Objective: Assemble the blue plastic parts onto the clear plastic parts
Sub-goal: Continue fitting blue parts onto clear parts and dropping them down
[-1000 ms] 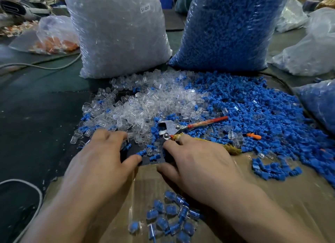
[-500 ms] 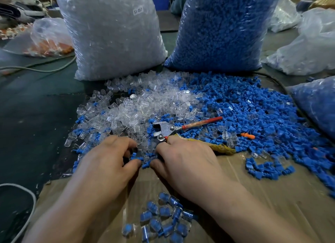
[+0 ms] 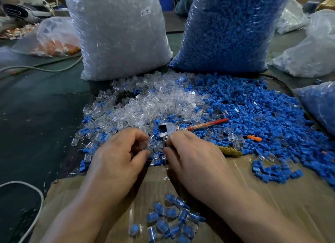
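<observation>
Loose clear plastic parts [image 3: 145,104] lie heaped in the middle, and loose blue plastic parts [image 3: 253,115] spread to their right. My left hand [image 3: 121,155] and my right hand [image 3: 195,157] sit side by side at the near edge of the heap, fingers curled down into mixed pieces. The left thumb and forefinger pinch at a clear part. What the right fingertips hold is hidden. Several assembled pieces [image 3: 168,219], blue inside clear, lie on the cardboard [image 3: 272,197] between my forearms.
Pliers [image 3: 168,129] with a red handle lie just beyond my fingers. Behind the heaps stand a tall bag of clear parts [image 3: 116,34] and a bag of blue parts [image 3: 226,30]. An orange piece [image 3: 253,138] lies right; a white cable [image 3: 36,192] runs at left.
Both hands moved forward off the cardboard into the near edge of the heap and drew closer together. Their fingers have curled more tightly.
</observation>
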The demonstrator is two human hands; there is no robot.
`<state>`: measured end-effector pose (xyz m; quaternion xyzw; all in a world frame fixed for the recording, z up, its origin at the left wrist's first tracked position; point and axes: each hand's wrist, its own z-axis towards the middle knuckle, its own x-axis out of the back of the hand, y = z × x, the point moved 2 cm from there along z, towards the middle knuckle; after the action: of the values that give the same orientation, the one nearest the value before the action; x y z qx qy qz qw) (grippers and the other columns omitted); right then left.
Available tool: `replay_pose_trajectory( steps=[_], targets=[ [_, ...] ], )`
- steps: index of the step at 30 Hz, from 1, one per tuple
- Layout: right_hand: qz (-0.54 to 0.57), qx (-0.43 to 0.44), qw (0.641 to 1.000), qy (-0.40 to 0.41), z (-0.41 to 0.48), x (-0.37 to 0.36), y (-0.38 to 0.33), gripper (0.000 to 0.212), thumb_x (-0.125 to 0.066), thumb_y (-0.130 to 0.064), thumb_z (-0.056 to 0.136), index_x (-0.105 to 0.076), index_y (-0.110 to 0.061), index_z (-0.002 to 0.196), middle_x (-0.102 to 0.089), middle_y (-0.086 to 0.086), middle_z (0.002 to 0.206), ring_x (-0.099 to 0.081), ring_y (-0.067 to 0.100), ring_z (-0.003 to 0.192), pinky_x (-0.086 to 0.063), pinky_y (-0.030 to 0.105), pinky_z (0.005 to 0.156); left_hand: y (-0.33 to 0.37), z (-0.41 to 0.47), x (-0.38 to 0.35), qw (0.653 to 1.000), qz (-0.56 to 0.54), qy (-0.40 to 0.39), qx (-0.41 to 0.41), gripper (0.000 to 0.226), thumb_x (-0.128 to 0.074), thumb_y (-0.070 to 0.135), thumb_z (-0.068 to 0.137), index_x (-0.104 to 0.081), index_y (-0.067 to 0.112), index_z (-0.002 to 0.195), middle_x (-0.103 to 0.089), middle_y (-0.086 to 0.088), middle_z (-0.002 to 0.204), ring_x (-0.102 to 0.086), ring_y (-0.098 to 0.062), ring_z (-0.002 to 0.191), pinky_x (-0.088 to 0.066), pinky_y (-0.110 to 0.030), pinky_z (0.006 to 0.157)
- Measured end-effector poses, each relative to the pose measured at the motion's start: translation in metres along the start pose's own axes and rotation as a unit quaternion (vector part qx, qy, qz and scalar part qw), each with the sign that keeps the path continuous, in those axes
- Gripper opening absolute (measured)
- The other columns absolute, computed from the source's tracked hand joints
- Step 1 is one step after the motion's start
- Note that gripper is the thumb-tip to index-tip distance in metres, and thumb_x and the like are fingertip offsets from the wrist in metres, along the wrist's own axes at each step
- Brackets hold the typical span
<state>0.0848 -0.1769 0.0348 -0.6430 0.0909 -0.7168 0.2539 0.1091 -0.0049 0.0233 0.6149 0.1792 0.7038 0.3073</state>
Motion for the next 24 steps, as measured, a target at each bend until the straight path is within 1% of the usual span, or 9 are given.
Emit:
replay_pose_trajectory(
  steps=[4,7,9,11,15,17,19,22,24],
  targets=[
    [0.099,-0.025,0.994,0.04,0.0,0.004,0.003,0.018,-0.041,-0.049,0.095,-0.049,-0.036,0.085,-0.053,-0.017,0.083,-0.052,0.001,0.076,-0.043,0.026,0.067,0.0,-0.001,0.002,0.997,-0.05,0.056,0.023,0.024,-0.075,0.032,0.08,-0.057,0.044,0.092,-0.055,0.037,0.102,-0.055,0.013,0.089,-0.042,-0.019,0.062],
    [0.22,-0.087,0.97,0.049,-0.002,0.009,0.01,0.016,-0.049,-0.053,0.087,-0.059,-0.04,0.087,-0.059,-0.024,0.089,-0.057,-0.005,0.078,-0.044,0.015,0.06,-0.002,0.0,0.005,0.986,-0.118,0.1,0.062,0.024,-0.078,0.029,0.081,-0.061,0.044,0.089,-0.062,0.031,0.095,-0.06,0.009,0.082,-0.045,-0.017,0.056],
    [0.338,-0.123,0.932,0.041,-0.003,0.012,0.013,0.01,-0.057,-0.047,0.088,-0.064,-0.041,0.087,-0.064,-0.018,0.074,-0.059,-0.002,0.061,-0.047,0.014,0.053,-0.004,0.0,0.008,0.978,-0.152,0.123,0.078,0.02,-0.079,0.03,0.081,-0.064,0.042,0.088,-0.064,0.028,0.092,-0.061,0.01,0.079,-0.048,-0.015,0.048],
    [0.465,-0.151,0.872,0.021,-0.005,0.015,0.013,0.01,-0.065,-0.034,0.091,-0.069,-0.03,0.082,-0.062,-0.008,0.061,-0.058,0.008,0.052,-0.049,0.019,0.05,-0.004,-0.002,0.012,0.971,-0.172,0.139,0.089,0.016,-0.078,0.035,0.081,-0.065,0.041,0.089,-0.064,0.027,0.092,-0.062,0.01,0.078,-0.046,-0.015,0.049],
    [0.618,-0.172,0.767,-0.012,-0.006,0.016,0.009,0.01,-0.067,-0.023,0.086,-0.071,-0.017,0.079,-0.066,0.009,0.067,-0.061,0.023,0.056,-0.055,0.034,0.053,-0.006,-0.002,0.013,0.952,-0.261,0.119,0.108,0.007,-0.073,0.032,0.086,-0.07,0.039,0.087,-0.072,0.009,0.076,-0.068,-0.005,0.062,-0.052,-0.021,0.053],
    [0.639,-0.17,0.75,-0.02,-0.007,0.017,0.007,0.01,-0.065,-0.019,0.087,-0.071,-0.016,0.08,-0.068,0.016,0.07,-0.064,0.026,0.058,-0.057,0.036,0.052,-0.003,-0.003,0.007,0.94,-0.311,0.078,0.113,0.009,-0.072,0.025,0.086,-0.072,0.034,0.085,-0.072,0.001,0.071,-0.067,-0.009,0.059,-0.053,-0.021,0.051],
    [0.591,-0.148,0.793,-0.018,-0.008,0.017,0.007,0.009,-0.065,-0.018,0.089,-0.071,-0.02,0.083,-0.071,0.011,0.072,-0.069,0.024,0.062,-0.059,0.037,0.055,0.004,-0.007,-0.002,0.926,-0.36,0.029,0.111,0.009,-0.075,0.025,0.08,-0.073,0.031,0.087,-0.072,-0.003,0.071,-0.069,-0.013,0.061,-0.054,-0.023,0.053],
    [0.334,-0.036,0.94,0.053,-0.011,0.016,0.006,0.005,-0.061,-0.028,0.095,-0.065,-0.03,0.092,-0.069,-0.007,0.082,-0.067,0.011,0.075,-0.058,0.032,0.066,0.012,-0.01,-0.012,0.911,-0.399,-0.018,0.101,0.025,-0.074,0.039,0.067,-0.075,0.03,0.091,-0.073,-0.004,0.074,-0.071,-0.015,0.065,-0.055,-0.022,0.055],
    [0.184,0.035,0.977,0.097,-0.011,0.014,0.003,0.009,-0.054,-0.035,0.094,-0.062,-0.03,0.094,-0.062,-0.014,0.087,-0.061,0.007,0.084,-0.051,0.028,0.071,0.014,-0.009,-0.013,0.905,-0.414,-0.028,0.096,0.031,-0.074,0.043,0.061,-0.076,0.03,0.089,-0.074,-0.006,0.075,-0.07,-0.014,0.065,-0.054,-0.021,0.054]
  ],
)
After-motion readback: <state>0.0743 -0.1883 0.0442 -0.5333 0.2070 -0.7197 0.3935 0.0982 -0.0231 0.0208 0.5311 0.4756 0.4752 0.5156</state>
